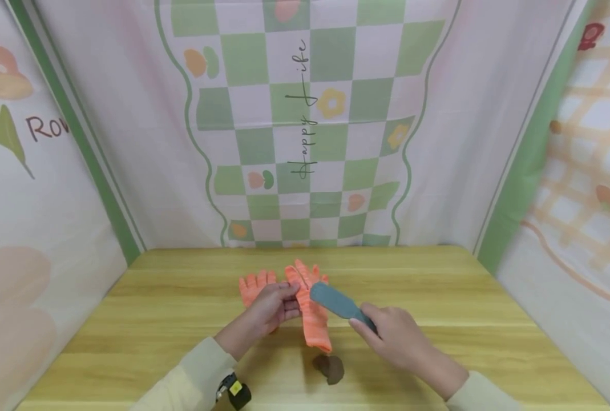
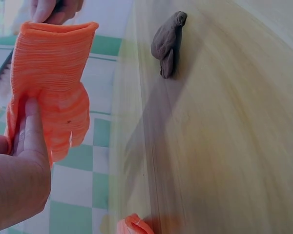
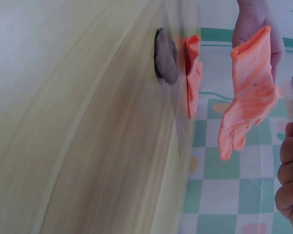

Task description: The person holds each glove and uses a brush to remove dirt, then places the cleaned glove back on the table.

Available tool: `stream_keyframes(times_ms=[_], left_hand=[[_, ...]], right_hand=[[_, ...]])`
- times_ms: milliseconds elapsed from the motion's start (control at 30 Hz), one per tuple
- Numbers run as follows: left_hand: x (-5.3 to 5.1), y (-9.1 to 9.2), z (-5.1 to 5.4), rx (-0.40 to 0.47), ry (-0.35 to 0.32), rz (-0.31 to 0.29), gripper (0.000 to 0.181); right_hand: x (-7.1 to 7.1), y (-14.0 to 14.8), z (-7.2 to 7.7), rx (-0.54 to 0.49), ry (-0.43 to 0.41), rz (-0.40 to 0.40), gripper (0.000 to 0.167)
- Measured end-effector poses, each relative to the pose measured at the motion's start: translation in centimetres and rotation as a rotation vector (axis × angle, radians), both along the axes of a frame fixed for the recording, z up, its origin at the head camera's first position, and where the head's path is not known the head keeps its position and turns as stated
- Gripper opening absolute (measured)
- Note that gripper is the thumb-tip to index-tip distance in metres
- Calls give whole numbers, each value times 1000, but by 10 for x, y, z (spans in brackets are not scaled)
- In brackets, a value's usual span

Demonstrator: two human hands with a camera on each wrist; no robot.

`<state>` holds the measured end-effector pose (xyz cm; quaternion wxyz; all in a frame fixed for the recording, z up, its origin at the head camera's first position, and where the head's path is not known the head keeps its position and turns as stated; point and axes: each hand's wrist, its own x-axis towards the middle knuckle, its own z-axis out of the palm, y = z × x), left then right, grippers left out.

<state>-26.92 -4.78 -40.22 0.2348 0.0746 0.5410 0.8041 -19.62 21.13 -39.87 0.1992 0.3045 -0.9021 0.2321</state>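
An orange knit glove (image 1: 315, 322) is held up off the table by my left hand (image 1: 271, 308), its thumb and fingers pinching the side near the thumb. In the left wrist view the cuff of that glove (image 2: 53, 58) points upward, and a small dark spot shows on the fabric. My right hand (image 1: 394, 337) grips the handle of a blue-grey brush (image 1: 335, 301), whose flat back faces the head camera over the glove. Pale bristles show in the left wrist view; whether they touch the glove I cannot tell. A second orange glove (image 1: 255, 282) lies behind my left hand.
On the wooden table (image 1: 412, 274) a crumpled dark brown lump (image 1: 330, 368) lies near the front, its kind unclear. A black device with a yellow tag (image 1: 237, 390) is by my left sleeve. Printed cloth (image 1: 310, 142) hangs at the back and both sides.
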Motion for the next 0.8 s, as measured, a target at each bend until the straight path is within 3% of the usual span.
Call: stream_keyframes(times_ms=[267, 533, 800], left_hand=[[0, 2, 1, 15, 12, -18, 19], [-1, 2, -1, -14, 6, 27, 17], [-1, -1, -3, -18, 29, 36, 13]], right_hand=[[-3, -8, -5, 18, 28, 32, 31], [-3, -6, -12, 37, 26, 19, 30], [-3, -4, -15, 57, 0, 14, 28]])
